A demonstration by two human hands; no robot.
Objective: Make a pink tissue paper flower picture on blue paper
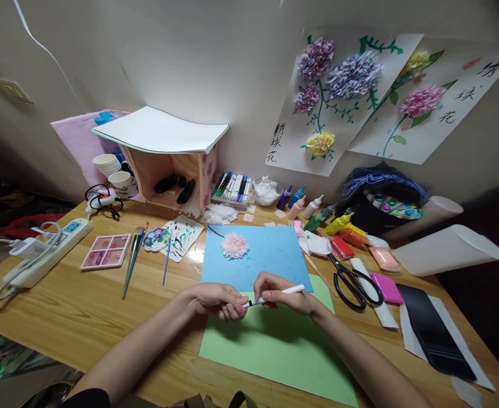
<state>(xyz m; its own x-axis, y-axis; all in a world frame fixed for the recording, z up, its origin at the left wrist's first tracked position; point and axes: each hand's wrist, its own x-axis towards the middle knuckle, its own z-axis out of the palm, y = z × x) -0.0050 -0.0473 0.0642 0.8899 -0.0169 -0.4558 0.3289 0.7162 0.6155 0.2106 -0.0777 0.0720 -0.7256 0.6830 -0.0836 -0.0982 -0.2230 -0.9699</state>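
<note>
A white marker [295, 289] with a dark band near one end is held between both of my hands, over the seam of two paper sheets. My right hand [285, 293] is closed around its barrel. At the banded end, the fingers of my left hand [218, 300] pinch the marker's tip, which they partly hide. Just beyond my hands is a blue sheet [270, 258] with a fluffy pale pink paper flower [234, 246] and a short dark stem line at its upper left. A green sheet [274, 351] lies partly beneath the blue one.
Black-handled scissors [355, 286], a pink pad [386, 288] and a phone [431, 331] lie to the right. Paint bottles [312, 207] and a marker set [232, 188] stand behind. Brushes [133, 262], a palette [106, 252] and a power strip [49, 252] are at left.
</note>
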